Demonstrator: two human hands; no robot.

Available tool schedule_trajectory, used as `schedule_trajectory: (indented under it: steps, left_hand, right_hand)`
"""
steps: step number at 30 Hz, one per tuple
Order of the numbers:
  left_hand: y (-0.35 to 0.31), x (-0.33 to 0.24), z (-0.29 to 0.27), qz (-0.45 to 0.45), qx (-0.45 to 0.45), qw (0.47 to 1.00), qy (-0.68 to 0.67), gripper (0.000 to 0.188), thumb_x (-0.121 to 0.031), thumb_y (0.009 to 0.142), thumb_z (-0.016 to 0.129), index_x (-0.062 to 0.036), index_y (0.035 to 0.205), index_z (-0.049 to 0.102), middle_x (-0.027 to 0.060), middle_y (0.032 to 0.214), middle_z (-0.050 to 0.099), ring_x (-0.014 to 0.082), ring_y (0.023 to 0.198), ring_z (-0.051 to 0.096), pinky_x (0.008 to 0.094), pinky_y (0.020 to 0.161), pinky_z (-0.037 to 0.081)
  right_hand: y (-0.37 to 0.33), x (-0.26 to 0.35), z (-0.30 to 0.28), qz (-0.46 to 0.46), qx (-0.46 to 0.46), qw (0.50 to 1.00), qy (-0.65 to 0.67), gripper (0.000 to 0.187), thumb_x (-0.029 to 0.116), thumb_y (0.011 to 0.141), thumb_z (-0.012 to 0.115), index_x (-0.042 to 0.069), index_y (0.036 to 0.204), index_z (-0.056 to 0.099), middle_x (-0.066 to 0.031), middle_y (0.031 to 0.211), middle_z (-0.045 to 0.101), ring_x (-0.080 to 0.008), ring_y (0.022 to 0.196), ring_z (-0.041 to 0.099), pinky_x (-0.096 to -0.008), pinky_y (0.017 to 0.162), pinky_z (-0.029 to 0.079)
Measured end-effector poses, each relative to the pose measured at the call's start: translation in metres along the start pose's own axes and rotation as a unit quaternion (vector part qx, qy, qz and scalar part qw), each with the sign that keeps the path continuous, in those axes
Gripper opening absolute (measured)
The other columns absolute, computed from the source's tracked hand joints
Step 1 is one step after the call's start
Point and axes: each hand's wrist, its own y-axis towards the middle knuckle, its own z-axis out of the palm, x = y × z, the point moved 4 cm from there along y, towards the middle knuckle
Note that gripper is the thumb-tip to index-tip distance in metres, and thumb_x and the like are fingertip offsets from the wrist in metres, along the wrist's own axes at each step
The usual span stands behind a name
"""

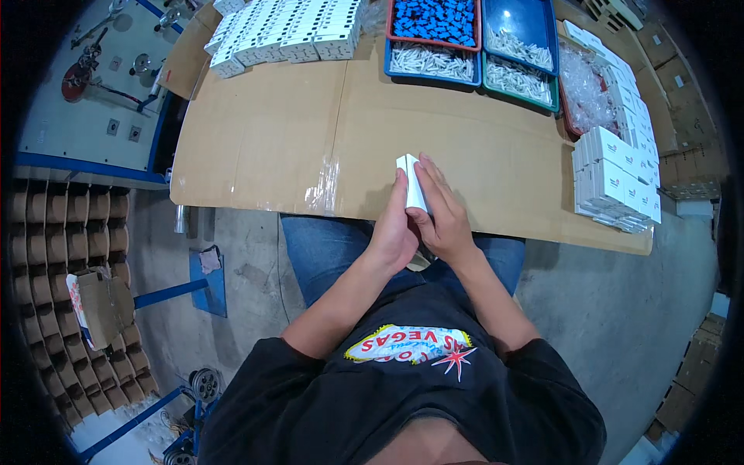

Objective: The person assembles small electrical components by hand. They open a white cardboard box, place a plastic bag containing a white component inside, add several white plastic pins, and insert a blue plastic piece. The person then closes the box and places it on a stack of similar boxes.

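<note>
A small white box [413, 186] stands between my two hands, just above the near edge of the cardboard-covered table. My left hand [394, 232] presses against its left side, fingers together and pointing away from me. On the box's other side lies my right hand [443, 213], its fingers straight along the wall and its thumb bent over the near end. Both palms hide most of the side walls; the narrow white top and a seam at the far end show. Whether anything is inside the box cannot be seen.
Rows of white boxes [298, 32] stand at the far left. Trays hold blue pieces [434, 19] and white slim pieces [432, 60] at the back. Clear plastic bags [585, 89] lie at the right, near stacked white boxes [620, 182]. The cardboard sheet [256, 147] covers the table.
</note>
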Motion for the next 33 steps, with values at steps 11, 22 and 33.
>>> schedule_trajectory:
  steps: [11, 22, 33]
  left_hand:
    - [-0.005, 0.003, -0.004, 0.011, -0.027, 0.999, -0.021, 0.045, -0.049, 0.108, 0.046, -0.0138, 0.135, 0.053, 0.003, 0.118, 0.06, 0.016, 0.112, 0.059, 0.0355, 0.1, 0.048]
    - [-0.003, -0.001, -0.003, 0.042, -0.03, 0.998, 0.036, 0.037, -0.041, 0.106, 0.053, -0.0151, 0.132, 0.056, -0.0002, 0.112, 0.062, 0.0122, 0.103, 0.06, 0.0341, 0.09, 0.049]
    - [-0.002, -0.028, 0.002, 0.232, -0.023, 0.963, 0.136, 0.08, -0.006, 0.088, 0.077, -0.005, 0.154, 0.031, 0.0099, 0.132, 0.051, 0.0193, 0.122, 0.055, 0.0343, 0.107, 0.047]
  right_hand:
    - [-0.009, -0.006, 0.01, 0.037, -0.015, 0.995, 0.092, 0.052, 0.031, 0.107, 0.05, -0.005, 0.145, 0.049, -0.0297, 0.145, 0.054, -0.0454, 0.132, 0.055, -0.0459, 0.109, 0.046]
    - [-0.008, -0.011, 0.007, 0.075, -0.005, 0.97, 0.232, 0.059, 0.039, 0.11, 0.038, -0.004, 0.15, 0.044, -0.0255, 0.155, 0.046, -0.0381, 0.142, 0.048, -0.0412, 0.115, 0.039]
    - [-0.015, -0.017, -0.004, 0.1, -0.074, 0.959, 0.256, 0.055, 0.032, 0.112, 0.032, -0.009, 0.143, 0.051, -0.0263, 0.147, 0.054, -0.0349, 0.138, 0.051, -0.0422, 0.117, 0.037]
